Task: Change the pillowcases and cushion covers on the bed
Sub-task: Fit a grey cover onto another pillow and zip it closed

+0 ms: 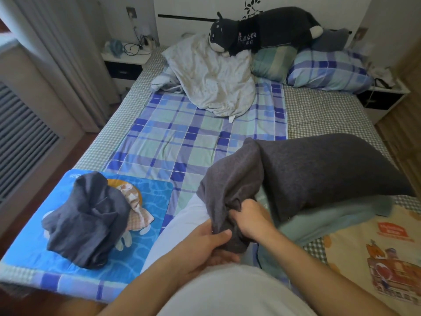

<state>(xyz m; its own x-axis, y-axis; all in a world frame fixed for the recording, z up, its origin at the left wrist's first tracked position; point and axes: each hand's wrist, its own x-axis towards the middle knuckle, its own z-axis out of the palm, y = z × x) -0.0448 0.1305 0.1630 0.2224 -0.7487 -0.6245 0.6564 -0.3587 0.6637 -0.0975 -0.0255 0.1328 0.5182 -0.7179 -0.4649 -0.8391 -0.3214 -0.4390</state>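
Near left: crumpled dark cover [84, 220] heaped on blue mat [157, 195], checked cloth [136, 207] beside it. Far centre: bare white pillow [216, 76], plush toy [262, 30] above. Near centre: left hand [205, 247] grips bunched open end of grey pillowcase [319, 169]; right hand [250, 221] pinches same edge. Cased pillow lies right, over teal blanket [330, 220]

We look across a bedroom in soft daylight. A white headboard [182, 10] with a black leaf decal stands against the pale far wall. White nightstands with dark drawers flank it: the left one [124, 62] carries tangled cables, the right one [385, 96] sits beside wooden panelling. Pale curtains [57, 53] hang at left above a slatted radiator cover [20, 137] and reddish wooden floor [75, 153].
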